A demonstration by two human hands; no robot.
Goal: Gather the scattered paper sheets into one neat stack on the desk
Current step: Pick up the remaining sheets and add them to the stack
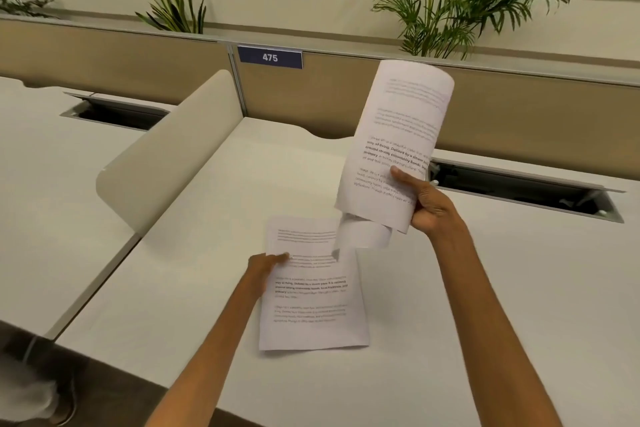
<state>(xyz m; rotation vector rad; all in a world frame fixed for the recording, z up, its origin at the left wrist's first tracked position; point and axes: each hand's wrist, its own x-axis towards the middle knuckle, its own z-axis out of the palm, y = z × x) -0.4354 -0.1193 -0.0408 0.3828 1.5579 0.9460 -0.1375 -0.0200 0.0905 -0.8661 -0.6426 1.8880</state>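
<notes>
A printed white sheet (313,302) lies flat on the white desk (194,288), near the front edge. My left hand (265,265) grips this sheet at its left edge, thumb on top. My right hand (424,204) holds a bundle of printed sheets (394,146) upright in the air above the desk, gripped near the lower right corner. The bundle curves backward at its top, and the lower ends of its rear sheets curl out beneath it, just over the top right corner of the flat sheet.
A rounded beige divider (169,156) stands at the desk's left side. A tan partition with a blue "475" sign (269,57) closes the back. An open cable tray (519,189) sits in the desk at the right; another cable tray (114,111) is left. Plants (460,0) rise behind.
</notes>
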